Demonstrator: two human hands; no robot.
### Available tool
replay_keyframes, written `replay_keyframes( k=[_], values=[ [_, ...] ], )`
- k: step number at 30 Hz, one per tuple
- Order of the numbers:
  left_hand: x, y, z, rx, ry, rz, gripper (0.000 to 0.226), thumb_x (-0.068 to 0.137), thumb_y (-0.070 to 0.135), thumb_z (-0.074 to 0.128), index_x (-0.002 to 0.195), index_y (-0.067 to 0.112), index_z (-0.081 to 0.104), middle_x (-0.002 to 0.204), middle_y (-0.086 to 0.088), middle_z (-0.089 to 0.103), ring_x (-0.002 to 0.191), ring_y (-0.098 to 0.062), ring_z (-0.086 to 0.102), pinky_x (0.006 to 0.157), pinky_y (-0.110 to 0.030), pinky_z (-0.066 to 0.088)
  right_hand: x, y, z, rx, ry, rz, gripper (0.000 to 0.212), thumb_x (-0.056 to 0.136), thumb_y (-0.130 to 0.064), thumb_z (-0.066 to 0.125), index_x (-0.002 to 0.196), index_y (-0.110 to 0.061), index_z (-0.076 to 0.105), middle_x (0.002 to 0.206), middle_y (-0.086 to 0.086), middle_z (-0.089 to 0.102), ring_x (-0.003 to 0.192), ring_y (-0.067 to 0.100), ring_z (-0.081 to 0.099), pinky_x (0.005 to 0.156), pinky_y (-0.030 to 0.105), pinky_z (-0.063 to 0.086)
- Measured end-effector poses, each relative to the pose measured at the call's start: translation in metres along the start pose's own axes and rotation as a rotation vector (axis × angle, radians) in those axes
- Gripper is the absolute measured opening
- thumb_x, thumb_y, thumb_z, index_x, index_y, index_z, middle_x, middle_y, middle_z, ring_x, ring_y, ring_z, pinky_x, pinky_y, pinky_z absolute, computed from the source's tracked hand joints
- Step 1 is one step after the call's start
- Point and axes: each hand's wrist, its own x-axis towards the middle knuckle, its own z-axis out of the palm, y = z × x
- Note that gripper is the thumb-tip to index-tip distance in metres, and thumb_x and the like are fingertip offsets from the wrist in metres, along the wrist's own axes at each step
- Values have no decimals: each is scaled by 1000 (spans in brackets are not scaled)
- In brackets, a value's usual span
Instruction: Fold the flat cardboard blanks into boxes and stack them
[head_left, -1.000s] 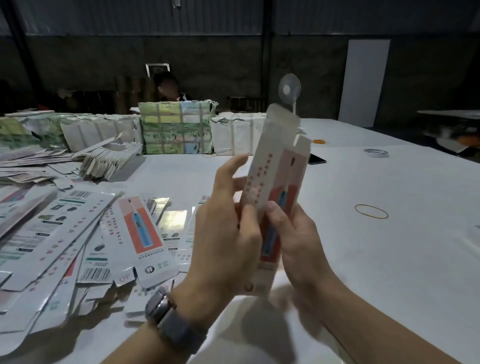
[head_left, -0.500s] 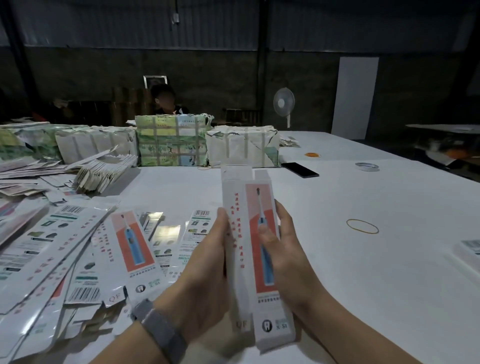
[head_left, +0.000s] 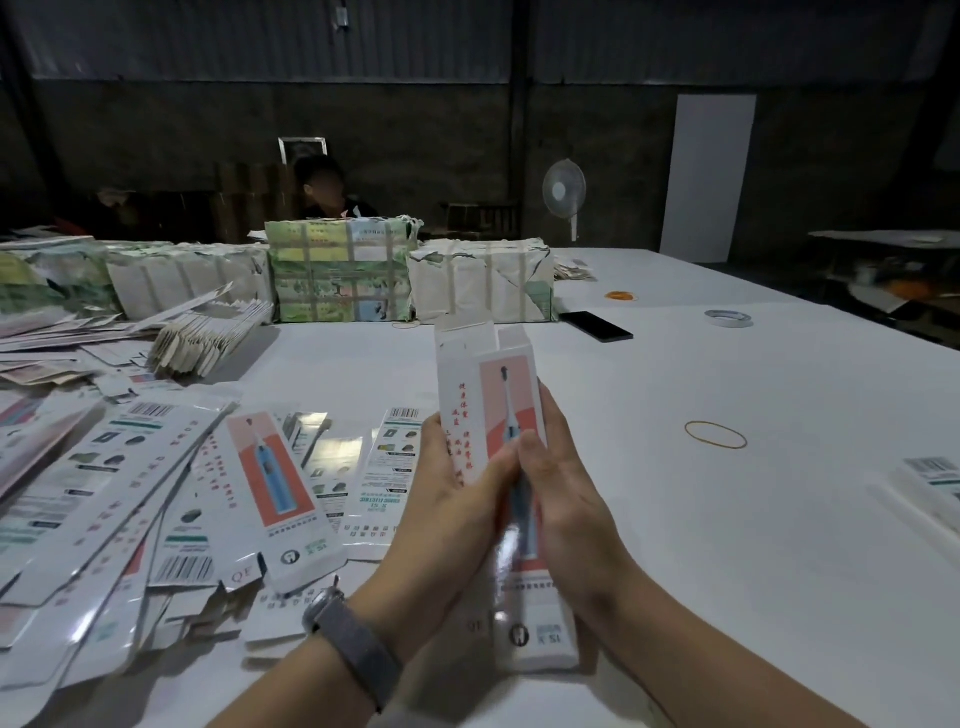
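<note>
- The left hand (head_left: 447, 514) is held at lower centre of the frame, fingers curled, thumb laid across the front.
- The right hand (head_left: 566, 499) is raised beside it, thumb pressed inward, thumbs nearly touching.

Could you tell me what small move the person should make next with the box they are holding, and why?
Probably tuck in the far end flaps: the box, gripped by the left hand and right hand, looks squared into a tube, yet that end stands open.

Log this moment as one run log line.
step: forming box | left hand: grips box | right hand: grips box | flat blanks: piled left
</note>
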Motion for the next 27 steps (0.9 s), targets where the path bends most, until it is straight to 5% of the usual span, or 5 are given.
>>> replay_keyframes(
  k=[7, 11, 14, 17, 27],
  values=[
    [-1, -10, 4, 47, -9, -64, 38, 87, 54, 53, 125, 55, 54, 118, 24, 69, 111, -1, 66, 90, -25, 56, -2, 4, 3, -24, -33, 39, 57, 91, -64, 38, 144, -66, 18, 133, -39, 50, 122, -8, 54, 100, 24, 51],
    [3, -2, 0, 87, -66, -16, 23, 89, 55, 50, 107, 66, 60, 108, 21, 72, 102, -3, 70, 77, -20, 58, 2, 3, 2, 12, -21, 15, 49, 92, -61, 44, 138, -69, 28, 133, -27, 57, 122, 4, 59, 101, 36, 53],
    [5, -2, -1, 94, -63, -12, 38, 90, 53, 50, 125, 43, 61, 108, 3, 75, 99, -18, 74, 82, -36, 62, 6, 2, -6, -35, 63, -46, 42, 99, -40, 49, 138, -55, 43, 119, -10, 69, 111, 16, 68, 96, 43, 56],
    [5, -1, -5, 98, -70, -28, 39, 95, 61, 50, 118, 33, 66, 100, -4, 77, 89, -23, 76, 77, -37, 62, 6, 2, -10, -135, 115, -103, 45, 95, -40, 55, 138, -49, 47, 103, -5, 72, 98, 20, 72, 88, 45, 59],
    [5, -3, -7, 115, -72, -12, 32, 88, 67, 41, 110, 47, 54, 95, 12, 73, 87, -15, 76, 68, -26, 61, 2, 1, -7, -116, 108, -54, 40, 89, -49, 52, 125, -63, 40, 131, -13, 62, 104, 12, 70, 80, 33, 62]
  ],
)
